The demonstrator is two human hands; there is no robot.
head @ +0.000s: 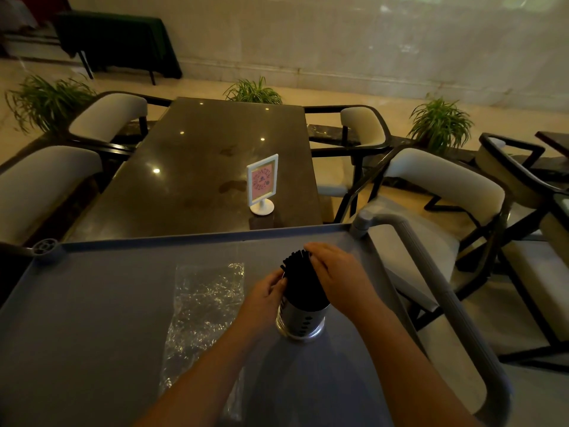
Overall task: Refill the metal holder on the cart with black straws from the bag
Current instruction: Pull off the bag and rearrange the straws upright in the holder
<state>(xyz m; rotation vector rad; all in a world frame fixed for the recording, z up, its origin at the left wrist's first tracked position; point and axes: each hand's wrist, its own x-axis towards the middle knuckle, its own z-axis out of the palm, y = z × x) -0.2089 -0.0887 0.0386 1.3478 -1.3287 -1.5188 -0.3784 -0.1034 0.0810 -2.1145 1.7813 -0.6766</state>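
Observation:
A round perforated metal holder [300, 323] stands upright on the grey cart top [92, 303], right of centre. A thick bundle of black straws [303, 280] stands in it, the tops fanning out above the rim. My left hand [266, 295] presses its fingers against the left side of the bundle, just above the rim. My right hand [337, 278] lies curved over the bundle's right side and top. A clear plastic bag [203, 309] lies flat and crumpled on the cart, left of the holder; no straws show in it.
The cart has a raised rim and a grey handle [431, 272] along its right side. Beyond it stands a dark glossy table [200, 155] with a small white sign stand [261, 184]. Cushioned chairs [443, 186] flank the table, and potted plants line the floor behind.

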